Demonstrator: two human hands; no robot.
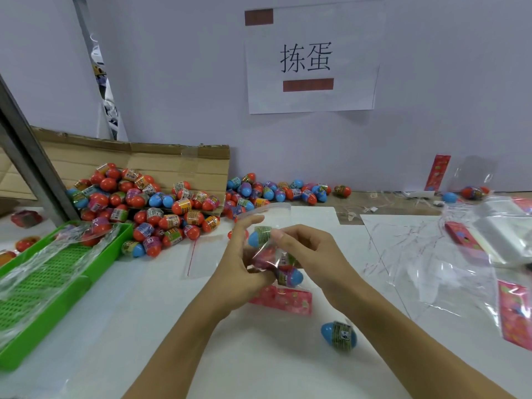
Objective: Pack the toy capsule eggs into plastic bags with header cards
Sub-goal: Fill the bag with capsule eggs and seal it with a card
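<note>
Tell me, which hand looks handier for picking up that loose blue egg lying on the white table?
Probably the right hand. The blue plastic capsule egg lies just under its forearm, while the left hand cradles the clear plastic bag of eggs and would have to cross over.

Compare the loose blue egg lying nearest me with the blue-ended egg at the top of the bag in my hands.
The loose blue capsule egg lies bare on the white table, untouched. The bagged blue-ended egg sits inside the clear plastic bag, held between both hands. Both wear green printed wrap bands.
</note>
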